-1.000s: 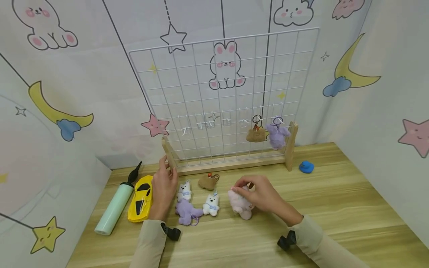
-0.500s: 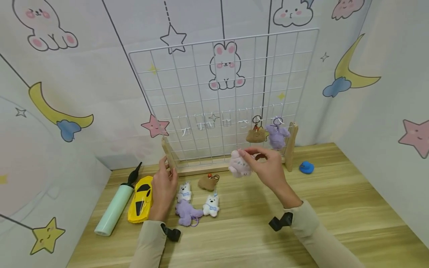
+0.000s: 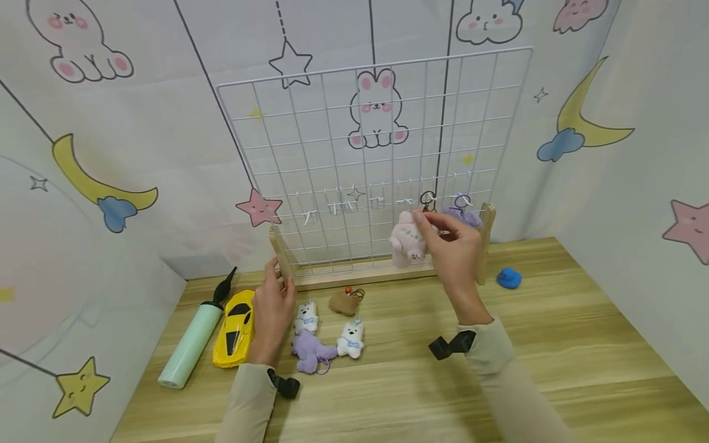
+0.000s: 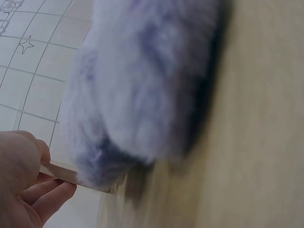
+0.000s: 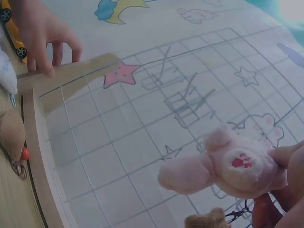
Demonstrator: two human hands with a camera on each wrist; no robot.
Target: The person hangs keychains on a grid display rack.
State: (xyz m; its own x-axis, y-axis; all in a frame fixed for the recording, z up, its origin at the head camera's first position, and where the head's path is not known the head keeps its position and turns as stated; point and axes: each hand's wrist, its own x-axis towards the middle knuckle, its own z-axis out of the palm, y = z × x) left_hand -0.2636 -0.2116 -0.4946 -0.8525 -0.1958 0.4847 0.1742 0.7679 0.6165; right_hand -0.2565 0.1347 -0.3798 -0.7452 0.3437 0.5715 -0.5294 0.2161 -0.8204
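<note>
My right hand (image 3: pixel 456 252) pinches a pale pink plush keychain (image 3: pixel 408 241) between thumb and fingers, in front of the row of white hooks on a wire grid rack. In the right wrist view, the plush (image 5: pixel 237 166) shows a paw pad with pink marks. My left hand (image 3: pixel 272 307) grips the left wooden upright (image 3: pixel 284 251) of the rack. A purple plush keychain (image 3: pixel 468 216) hangs at the right end of the hooks, partly behind my right hand. Beside it hangs a brown plush keychain (image 5: pixel 207 219), mostly hidden in the head view.
On the table lie a brown plush keychain (image 3: pixel 344 302), two white bear keychains (image 3: pixel 351 340) (image 3: pixel 306 317) and a purple plush (image 3: pixel 310 351). A yellow toy car (image 3: pixel 234 332) and a mint hand pump (image 3: pixel 191 346) are at left, a blue rubber duck (image 3: pixel 509 278) at right.
My right hand has lifted the pink plush keychain off the table, up and slightly right to the rack's hooks. My left hand stays on the wooden upright.
</note>
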